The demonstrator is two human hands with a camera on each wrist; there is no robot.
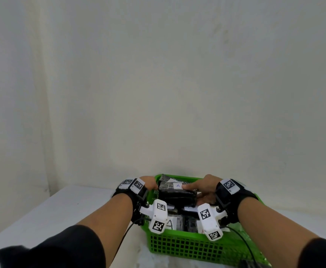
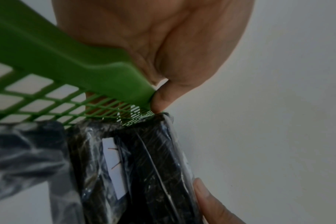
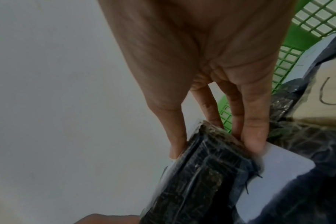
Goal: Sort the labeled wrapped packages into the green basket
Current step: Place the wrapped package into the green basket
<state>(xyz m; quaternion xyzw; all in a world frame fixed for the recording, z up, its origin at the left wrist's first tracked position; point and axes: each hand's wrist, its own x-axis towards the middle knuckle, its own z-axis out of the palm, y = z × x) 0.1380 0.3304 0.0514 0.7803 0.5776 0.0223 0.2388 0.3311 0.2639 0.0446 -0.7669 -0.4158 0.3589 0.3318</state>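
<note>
A green mesh basket [image 1: 185, 246] stands on the white table just before the wall. My left hand [image 1: 150, 185] grips the basket rim [image 2: 67, 57] at its far left corner, thumb curled over the edge. My right hand [image 1: 194, 191] pinches a black plastic-wrapped package [image 1: 175, 195] with a white "A" label [image 1: 178, 185], thumb on top and fingers underneath. This package [image 3: 201, 174] lies over the far half of the basket, on top of other wrapped packages [image 1: 179, 222]. In the left wrist view its end [image 2: 153, 166] touches the mesh wall.
Several more black wrapped packages with white labels fill the basket, one near the right wall [image 3: 326, 94]. The white table [image 1: 61, 209] stretches left of the basket, its left edge close by. A plain wall [image 1: 158, 93] rises right behind. Camera cables [image 1: 239, 236] hang over the basket's front.
</note>
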